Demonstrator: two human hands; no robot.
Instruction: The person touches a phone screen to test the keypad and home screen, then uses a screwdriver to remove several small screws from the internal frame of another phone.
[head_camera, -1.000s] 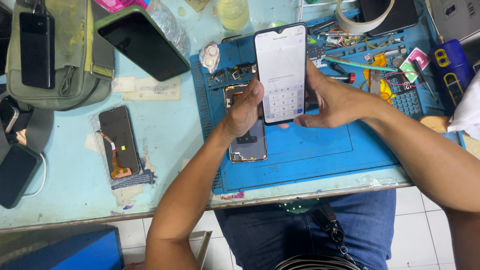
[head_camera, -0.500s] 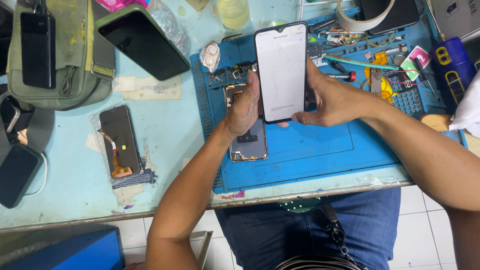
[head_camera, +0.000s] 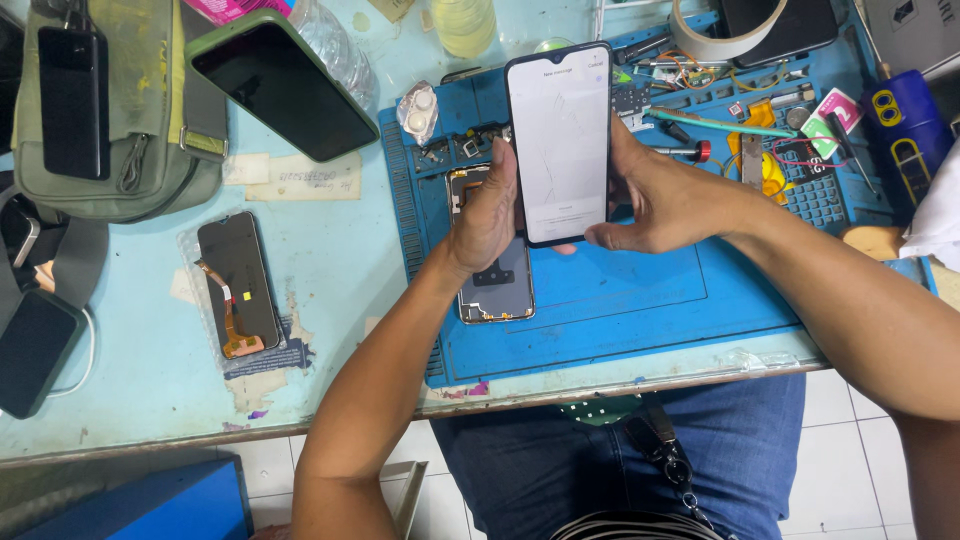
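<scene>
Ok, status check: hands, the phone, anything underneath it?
Left hand and right hand both grip the smartphone, held upright, screen lit white. Opened phone frame lies on the blue repair mat directly beneath. Nothing blocking.

A lit white smartphone screen (head_camera: 559, 140), cracked, stands upright over the blue mat. A dark screen in a green case (head_camera: 283, 85) leans upper left. A loose black display panel with orange ribbon (head_camera: 238, 283) lies left. A blister pack (head_camera: 417, 112) lies near the mat's top corner.
</scene>
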